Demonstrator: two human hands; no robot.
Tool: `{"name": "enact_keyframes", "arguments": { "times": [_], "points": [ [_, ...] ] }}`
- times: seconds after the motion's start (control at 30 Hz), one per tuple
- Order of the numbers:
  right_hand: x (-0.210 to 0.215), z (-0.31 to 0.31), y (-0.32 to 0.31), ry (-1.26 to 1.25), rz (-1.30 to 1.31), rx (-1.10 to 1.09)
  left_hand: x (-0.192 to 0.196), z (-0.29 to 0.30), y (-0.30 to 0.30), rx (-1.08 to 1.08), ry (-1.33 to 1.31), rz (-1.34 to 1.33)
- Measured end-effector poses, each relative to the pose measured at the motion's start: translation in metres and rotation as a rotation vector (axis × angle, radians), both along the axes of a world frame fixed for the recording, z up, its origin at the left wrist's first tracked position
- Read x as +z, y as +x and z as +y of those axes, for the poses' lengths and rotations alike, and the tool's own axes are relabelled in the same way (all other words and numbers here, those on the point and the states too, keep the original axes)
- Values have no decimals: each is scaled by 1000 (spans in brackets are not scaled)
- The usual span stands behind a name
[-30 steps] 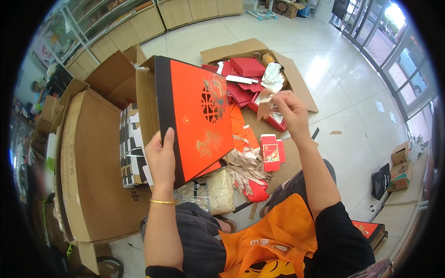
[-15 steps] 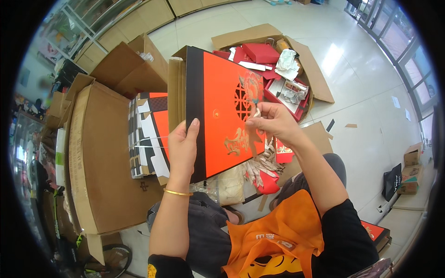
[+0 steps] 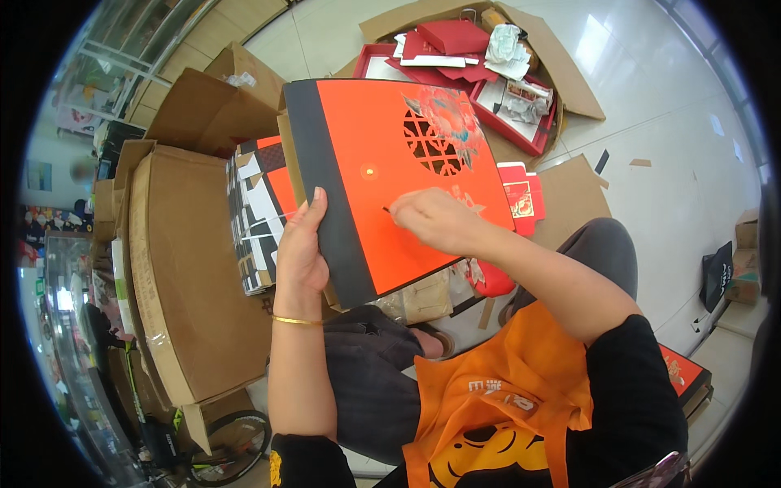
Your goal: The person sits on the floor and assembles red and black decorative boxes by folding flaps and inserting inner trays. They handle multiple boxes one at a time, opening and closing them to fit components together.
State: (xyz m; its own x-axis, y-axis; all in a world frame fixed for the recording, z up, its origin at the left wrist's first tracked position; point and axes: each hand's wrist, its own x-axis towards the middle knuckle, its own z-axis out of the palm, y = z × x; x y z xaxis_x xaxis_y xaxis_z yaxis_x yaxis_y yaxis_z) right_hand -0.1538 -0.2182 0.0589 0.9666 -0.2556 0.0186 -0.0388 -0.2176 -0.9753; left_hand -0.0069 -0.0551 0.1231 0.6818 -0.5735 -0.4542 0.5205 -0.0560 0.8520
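Note:
An orange-red gift box with a black side band is tilted in front of me. Its face has a round lattice window with printed flowers beside it and a small pale round spot near the band. My left hand grips the box's black edge, thumb on top. Over the lower middle of the face is my right hand, fingers pinched together and slightly blurred. A tiny dark tip sticks out at its fingertips; what it belongs to I cannot make out. The hand covers part of the decoration.
At left stands a large open carton, next to a stack of flat folded boxes. Beyond the gift box, another carton holds red boxes and crumpled paper. A red printed piece lies right of the box. A bicycle wheel is at lower left.
My right hand has moved from beside the lattice window down and left across the box face. The box has shifted slightly left, and its face shows more fully from above.

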Motion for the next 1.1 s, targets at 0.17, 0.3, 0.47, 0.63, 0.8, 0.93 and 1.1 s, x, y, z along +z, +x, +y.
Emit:
{"name": "enact_keyframes", "arguments": {
  "times": [0.17, 0.3, 0.47, 0.63, 0.8, 0.93, 1.1],
  "points": [
    [-12, 7, 5, -77, 27, 44, -7, -2, -6, -37, 37, 1],
    [-10, 6, 2, 42, 176, 151, -24, -3, -9, -98, 127, -106],
    [-16, 8, -2, 205, 377, 117, -27, -15, -23, -116, 285, -232],
    [-62, 19, 3, 90, 106, 53, -37, -21, -27, -127, 320, -203],
    [-86, 28, 8, -135, -38, 31, -54, -18, -26, -160, 391, -173],
    [-93, 29, 8, -52, 112, 49, -74, -10, -17, -190, 403, -142],
    [-97, 29, 6, -43, 121, 32, -67, -17, -25, -166, 384, -145]
  ]
}}
